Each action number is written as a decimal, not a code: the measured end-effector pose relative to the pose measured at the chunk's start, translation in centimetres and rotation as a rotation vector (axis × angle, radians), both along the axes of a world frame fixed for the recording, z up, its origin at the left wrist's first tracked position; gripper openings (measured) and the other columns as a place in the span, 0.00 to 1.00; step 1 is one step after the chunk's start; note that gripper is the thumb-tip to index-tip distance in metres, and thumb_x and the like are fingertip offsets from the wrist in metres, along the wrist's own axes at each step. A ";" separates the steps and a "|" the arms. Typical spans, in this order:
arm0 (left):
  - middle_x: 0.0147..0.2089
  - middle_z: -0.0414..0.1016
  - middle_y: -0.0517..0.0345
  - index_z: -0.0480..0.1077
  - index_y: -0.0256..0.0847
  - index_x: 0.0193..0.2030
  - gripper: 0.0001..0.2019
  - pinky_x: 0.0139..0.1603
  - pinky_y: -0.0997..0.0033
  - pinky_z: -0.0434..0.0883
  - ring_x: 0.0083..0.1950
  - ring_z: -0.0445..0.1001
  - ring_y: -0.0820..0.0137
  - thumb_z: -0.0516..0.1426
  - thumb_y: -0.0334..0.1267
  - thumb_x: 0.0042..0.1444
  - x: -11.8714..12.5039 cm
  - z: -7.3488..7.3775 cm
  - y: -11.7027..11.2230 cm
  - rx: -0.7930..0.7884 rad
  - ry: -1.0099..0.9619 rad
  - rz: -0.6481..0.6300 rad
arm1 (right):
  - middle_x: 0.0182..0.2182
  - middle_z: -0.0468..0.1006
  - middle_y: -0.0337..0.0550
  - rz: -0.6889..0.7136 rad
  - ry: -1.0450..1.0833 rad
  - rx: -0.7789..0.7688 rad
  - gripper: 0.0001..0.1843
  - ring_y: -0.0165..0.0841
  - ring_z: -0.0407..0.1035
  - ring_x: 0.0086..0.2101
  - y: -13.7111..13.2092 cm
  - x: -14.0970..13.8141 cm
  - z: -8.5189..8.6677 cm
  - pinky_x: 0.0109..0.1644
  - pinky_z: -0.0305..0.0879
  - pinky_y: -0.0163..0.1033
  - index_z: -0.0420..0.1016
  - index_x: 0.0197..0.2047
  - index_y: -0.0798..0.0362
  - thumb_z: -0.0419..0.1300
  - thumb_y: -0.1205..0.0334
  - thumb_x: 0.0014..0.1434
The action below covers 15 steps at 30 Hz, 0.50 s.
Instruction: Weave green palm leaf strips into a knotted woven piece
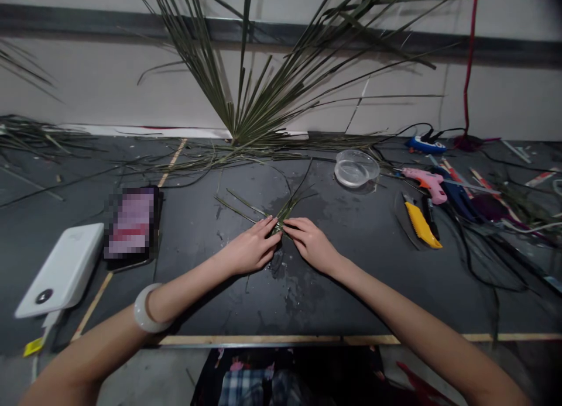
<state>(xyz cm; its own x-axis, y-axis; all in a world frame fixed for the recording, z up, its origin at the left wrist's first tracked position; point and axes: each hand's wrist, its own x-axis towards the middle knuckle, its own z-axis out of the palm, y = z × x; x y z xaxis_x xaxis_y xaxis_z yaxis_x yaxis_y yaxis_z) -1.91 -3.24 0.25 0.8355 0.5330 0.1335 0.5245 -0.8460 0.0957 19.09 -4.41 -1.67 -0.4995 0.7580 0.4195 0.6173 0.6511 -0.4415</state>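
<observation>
A small bundle of green palm leaf strips (287,210) lies on the dark tabletop between my hands, its loose ends fanning away from me to the left and right. My left hand (257,245) holds its left side, fingertips pressed onto the strips. From the other side, the fingers of my right hand (314,245) pinch the same bundle. The fingertips of both hands nearly meet and cover the middle, so how the strips cross there is hidden. Wet patches and drops (294,283) surround the bundle on the table.
A large palm fan (237,125) leans on the wall. A clear plastic bowl (355,169) stands behind my right hand. To the right lie a pink glue gun (425,182), a yellow cutter (421,223) and cables. A phone (134,227) and white power bank (64,268) lie left.
</observation>
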 end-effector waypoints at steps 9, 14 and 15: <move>0.65 0.58 0.35 0.64 0.32 0.53 0.15 0.65 0.53 0.60 0.69 0.52 0.54 0.50 0.34 0.60 0.0 -0.2 0.0 -0.019 0.000 0.006 | 0.51 0.74 0.54 0.021 -0.184 0.027 0.22 0.41 0.66 0.52 -0.3 -0.2 0.8 0.56 0.68 0.51 0.72 0.53 0.57 0.49 0.76 0.58; 0.64 0.58 0.34 0.62 0.31 0.55 0.17 0.65 0.53 0.60 0.68 0.53 0.53 0.49 0.33 0.60 0.0 0.2 0.1 -0.014 0.015 -0.013 | 0.49 0.75 0.55 -0.004 -0.120 0.025 0.20 0.41 0.67 0.50 -0.3 -0.3 0.6 0.56 0.68 0.51 0.74 0.51 0.59 0.48 0.74 0.60; 0.65 0.58 0.35 0.62 0.32 0.55 0.17 0.65 0.53 0.61 0.68 0.53 0.54 0.49 0.33 0.60 -0.1 0.2 0.1 -0.015 0.010 -0.020 | 0.49 0.75 0.55 -0.006 -0.105 0.018 0.19 0.41 0.67 0.50 -0.3 -0.3 0.6 0.56 0.67 0.52 0.74 0.50 0.59 0.48 0.74 0.60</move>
<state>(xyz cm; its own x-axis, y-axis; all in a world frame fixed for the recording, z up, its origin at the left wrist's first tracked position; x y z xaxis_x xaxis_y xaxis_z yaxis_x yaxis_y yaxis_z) -1.99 -3.10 0.45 0.8473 0.5180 0.1172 0.5085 -0.8549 0.1029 18.80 -4.69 -1.10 -0.5369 0.7540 0.3786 0.6637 0.6545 -0.3623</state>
